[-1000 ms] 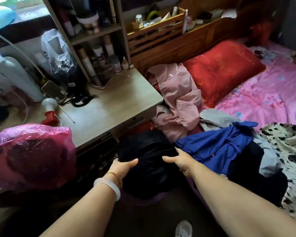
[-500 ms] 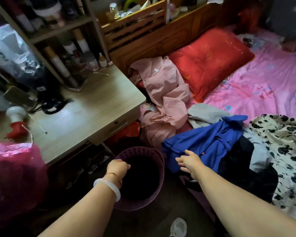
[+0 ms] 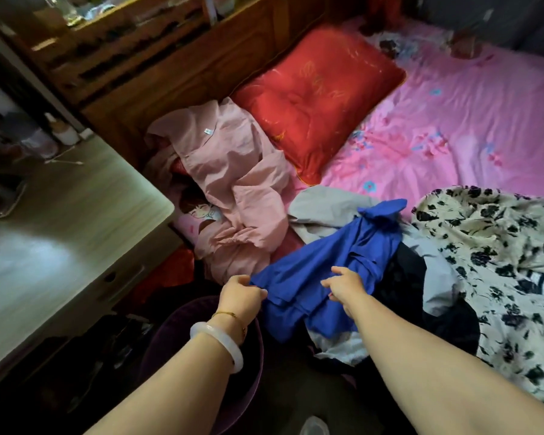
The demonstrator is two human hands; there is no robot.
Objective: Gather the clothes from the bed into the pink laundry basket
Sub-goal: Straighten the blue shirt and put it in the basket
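Observation:
A blue garment [image 3: 333, 262] lies at the near edge of the bed [image 3: 453, 127], on top of grey and black clothes. My left hand [image 3: 239, 291] grips its left corner. My right hand [image 3: 343, 285] rests on the blue cloth with fingers curled into it. The pink laundry basket [image 3: 164, 340] stands on the floor under my left forearm, its inside dark and mostly hidden. A pale pink shirt [image 3: 233, 183] lies crumpled beside the red pillow [image 3: 321, 95]. A white garment with black flowers [image 3: 500, 262] is spread on the right.
A wooden desk [image 3: 60, 230] stands close on the left, its corner next to the basket. A wooden headboard shelf [image 3: 139, 58] with clutter runs behind the bed. A white shoe [image 3: 314, 426] shows on the dark floor.
The black garment went into the basket. Both hands then moved up and right to the blue garment, and my left hand took hold of its corner. The view swung right.

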